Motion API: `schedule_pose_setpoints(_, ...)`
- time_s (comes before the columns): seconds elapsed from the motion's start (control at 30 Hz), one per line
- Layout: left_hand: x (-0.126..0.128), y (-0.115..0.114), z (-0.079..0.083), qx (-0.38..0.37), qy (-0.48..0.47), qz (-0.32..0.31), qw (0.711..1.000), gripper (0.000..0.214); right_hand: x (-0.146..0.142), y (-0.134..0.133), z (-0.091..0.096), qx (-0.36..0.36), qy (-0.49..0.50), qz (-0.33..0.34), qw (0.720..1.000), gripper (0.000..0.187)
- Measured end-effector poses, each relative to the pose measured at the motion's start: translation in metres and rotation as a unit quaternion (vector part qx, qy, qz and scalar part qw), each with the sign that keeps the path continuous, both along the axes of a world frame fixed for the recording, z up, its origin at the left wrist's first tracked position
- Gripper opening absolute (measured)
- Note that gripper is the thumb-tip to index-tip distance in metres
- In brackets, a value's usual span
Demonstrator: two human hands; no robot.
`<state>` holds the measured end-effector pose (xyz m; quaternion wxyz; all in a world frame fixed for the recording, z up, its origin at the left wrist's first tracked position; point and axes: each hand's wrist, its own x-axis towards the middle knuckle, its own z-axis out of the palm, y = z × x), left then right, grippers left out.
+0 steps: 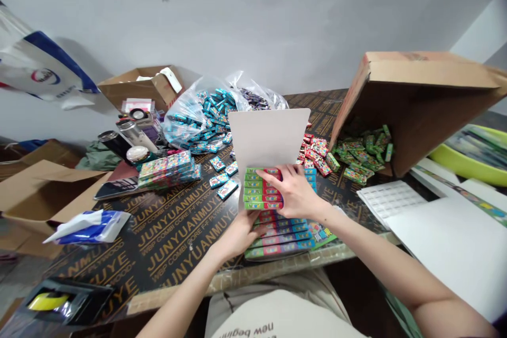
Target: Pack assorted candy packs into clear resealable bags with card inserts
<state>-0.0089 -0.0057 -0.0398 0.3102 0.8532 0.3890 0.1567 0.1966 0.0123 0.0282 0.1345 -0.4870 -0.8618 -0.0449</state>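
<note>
Small green, red and blue printed boxes (263,190) lie side by side in rows at the table's front. My right hand (297,193) reaches over them from the right, its fingers closed on the upper group. At the lower left of that group, my left hand (240,232) grips its near edge with fingers and thumb; some fingertips are hidden. Nearer to me lies another row of small boxes (283,240), partly under my hands. A blank white card panel (271,137) stands upright just behind the boxes.
Loose blue boxes (216,116) fill a clear plastic bag. Red boxes (317,153) and green boxes (362,153) lie by a tilted carton (428,60). Left are stacked boxes (166,163), a flask (137,134) and a tape dispenser (67,301). White sheets (447,237) lie right.
</note>
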Motion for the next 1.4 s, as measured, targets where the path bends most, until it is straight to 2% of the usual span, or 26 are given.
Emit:
schedule_pose_setpoints(0.07, -0.014, -0.008, 0.019, -0.005, 0.019, -0.010, 1.000, 0.040, -0.001, 0.000, -0.008, -0.021, -0.023, 0.013, 0.999, 0.094)
schedule_pose_setpoints(0.13, -0.025, -0.003, 0.035, 0.019, 0.025, 0.019, 0.999, 0.045, -0.002, 0.001, -0.014, -0.039, -0.034, 0.023, 0.998, 0.096)
schedule_pose_setpoints(0.2, -0.029, 0.011, 0.044, 0.087, 0.002, 0.066, 0.994, 0.070, -0.007, 0.003, -0.016, -0.052, -0.039, 0.029, 0.997, 0.096)
schedule_pose_setpoints(0.27, -0.027, 0.030, 0.045, 0.149, -0.022, 0.075, 0.986, 0.102, -0.012, 0.006, -0.015, -0.064, -0.047, 0.040, 0.996, 0.097)
schedule_pose_setpoints(0.33, -0.024, 0.045, 0.039, 0.148, -0.032, 0.045, 0.987, 0.118, -0.015, 0.010, -0.012, -0.069, -0.056, 0.050, 0.995, 0.099)
schedule_pose_setpoints(0.43, -0.022, 0.060, 0.026, 0.066, -0.115, 0.028, 0.991, 0.118, -0.013, 0.012, -0.007, -0.059, -0.056, 0.054, 0.995, 0.100)
schedule_pose_setpoints(0.5, -0.023, 0.066, 0.013, -0.016, -0.239, 0.098, 0.966, 0.105, -0.009, 0.012, -0.005, -0.046, -0.051, 0.048, 0.996, 0.099)
schedule_pose_setpoints(0.57, -0.023, 0.068, -0.004, -0.104, -0.331, 0.222, 0.911, 0.083, -0.006, 0.012, -0.005, -0.036, -0.044, 0.040, 0.998, 0.098)
schedule_pose_setpoints(0.63, -0.022, 0.066, -0.021, -0.163, -0.343, 0.306, 0.873, 0.070, -0.005, 0.012, -0.005, -0.031, -0.039, 0.031, 0.998, 0.097)
schedule_pose_setpoints(0.67, -0.021, 0.063, -0.030, -0.178, -0.332, 0.317, 0.871, 0.066, -0.005, 0.012, -0.005, -0.031, -0.038, 0.029, 0.998, 0.096)
schedule_pose_setpoints(0.73, -0.020, 0.053, -0.042, -0.181, -0.315, 0.300, 0.882, 0.058, -0.006, 0.012, -0.006, -0.031, -0.040, 0.026, 0.998, 0.095)
schedule_pose_setpoints(0.8, -0.023, 0.044, -0.048, -0.177, -0.291, 0.276, 0.899, 0.054, -0.007, 0.012, -0.007, -0.030, -0.045, 0.028, 0.998, 0.095)
schedule_pose_setpoints(0.9, -0.032, 0.039, -0.040, -0.139, -0.234, 0.283, 0.920, 0.053, -0.008, 0.012, -0.010, -0.040, -0.057, 0.034, 0.997, 0.094)
schedule_pose_setpoints(0.97, -0.037, 0.041, -0.026, -0.054, -0.220, 0.291, 0.930, 0.051, -0.009, 0.012, -0.013, -0.053, -0.063, 0.036, 0.996, 0.095)
schedule_pose_setpoints(1.0, -0.037, 0.043, -0.017, -0.002, -0.211, 0.265, 0.941, 0.058, -0.010, 0.011, -0.014, -0.060, -0.066, 0.039, 0.995, 0.096)
schedule_pose_setpoints(1.07, -0.034, 0.048, 0.002, 0.089, -0.164, 0.154, 0.970, 0.089, -0.012, 0.011, -0.014, -0.066, -0.067, 0.047, 0.994, 0.098)
schedule_pose_setpoints(1.13, -0.028, 0.053, 0.018, 0.142, -0.090, 0.049, 0.985, 0.111, -0.014, 0.010, -0.013, -0.060, -0.065, 0.053, 0.995, 0.098)
schedule_pose_setpoints(1.17, -0.025, 0.055, 0.023, 0.157, -0.060, 0.022, 0.985, 0.114, -0.014, 0.009, -0.012, -0.054, -0.063, 0.053, 0.995, 0.097)
schedule_pose_setpoints(1.27, -0.022, 0.059, 0.027, 0.155, -0.037, 0.004, 0.987, 0.116, -0.013, 0.008, -0.010, -0.027, -0.063, 0.044, 0.997, 0.092)
schedule_pose_setpoints(1.4, -0.028, 0.062, 0.012, 0.065, -0.164, 0.048, 0.983, 0.111, -0.010, 0.008, -0.014, -0.009, -0.077, 0.038, 0.996, 0.088)
